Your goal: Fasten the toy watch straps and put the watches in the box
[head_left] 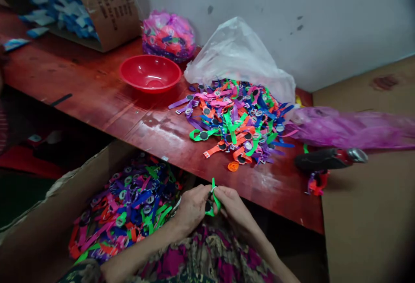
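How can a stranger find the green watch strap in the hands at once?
Start at the long red table and go to its near edge, where the left hand and right hand meet. Pinched between them is the green watch strap. It alone is held; the other straps lie in the pile on the table or in the cardboard box.

Fingers of the left grip [191, 209] and right grip [231, 207] cover the lower part of a green strap [214, 193]; both forearms are cut off at 6 o'clock. At 11 o'clock a box [106, 2] runs past the top edge, its print too small to read, its blue contents [55, 2] a blur. The purple bag [350, 127] at 3 o'clock leaves the frame. A white bag [236, 54] hides the far side of the pile [236, 119]. The carton [39, 227] at 8 o'clock is cropped.
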### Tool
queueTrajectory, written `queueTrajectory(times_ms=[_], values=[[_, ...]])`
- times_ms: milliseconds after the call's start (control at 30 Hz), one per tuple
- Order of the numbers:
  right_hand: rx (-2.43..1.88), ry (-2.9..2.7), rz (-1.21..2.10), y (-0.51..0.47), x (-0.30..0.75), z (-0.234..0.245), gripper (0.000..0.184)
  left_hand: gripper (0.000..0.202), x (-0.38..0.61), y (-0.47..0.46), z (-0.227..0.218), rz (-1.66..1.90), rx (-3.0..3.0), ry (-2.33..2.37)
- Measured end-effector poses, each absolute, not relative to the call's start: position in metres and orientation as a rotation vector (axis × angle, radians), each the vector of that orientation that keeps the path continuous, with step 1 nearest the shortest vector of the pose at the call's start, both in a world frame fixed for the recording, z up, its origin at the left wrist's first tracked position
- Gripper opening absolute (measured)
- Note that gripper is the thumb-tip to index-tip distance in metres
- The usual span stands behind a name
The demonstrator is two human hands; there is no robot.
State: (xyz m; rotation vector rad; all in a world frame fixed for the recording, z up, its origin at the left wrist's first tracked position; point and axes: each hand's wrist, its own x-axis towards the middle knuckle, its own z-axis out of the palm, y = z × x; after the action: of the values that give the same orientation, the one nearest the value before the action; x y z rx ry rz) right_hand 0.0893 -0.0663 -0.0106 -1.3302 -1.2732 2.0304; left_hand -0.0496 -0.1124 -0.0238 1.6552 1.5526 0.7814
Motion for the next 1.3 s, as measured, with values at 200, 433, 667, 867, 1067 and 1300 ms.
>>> queueTrajectory(times_ms=[200, 433, 667, 867, 1067, 1300], values=[[-1.312, -1.371, 1.956, -0.066, 0.103, -0.019, 0.033, 0.029, -0.055, -0.11, -0.021, 0.517, 1.755, 1.406], [-1.161, -1.324, 1.992, -0.061, 0.118, -0.011, 0.016, 0.03, -0.055, -0.101, -0.018, 0.345, 1.816, 1.366], [-0.965, -0.481, 1.886, -0.062, 0.123, -0.02, 0.037, 0.037, -0.064, -0.097, -0.011, 0.535, 1.383, 1.277], [-1.315, -1.264, 1.584, -0.045, 0.134, -0.029, 0.034, 0.041, -0.089, -0.107, -0.02, 0.482, 1.159, 1.315], [-1.767, -2.195, 0.586, -0.01, 0.118, -0.038, 0.027, 0.044, -0.168, -0.129, -0.058, 0.214, 1.37, 1.75], [-1.073, -2.628, 0.695, -0.025, 0.048, -0.024, 0.031, 0.043, -0.231, -0.155, -0.094, -0.25, 1.257, 2.111]])
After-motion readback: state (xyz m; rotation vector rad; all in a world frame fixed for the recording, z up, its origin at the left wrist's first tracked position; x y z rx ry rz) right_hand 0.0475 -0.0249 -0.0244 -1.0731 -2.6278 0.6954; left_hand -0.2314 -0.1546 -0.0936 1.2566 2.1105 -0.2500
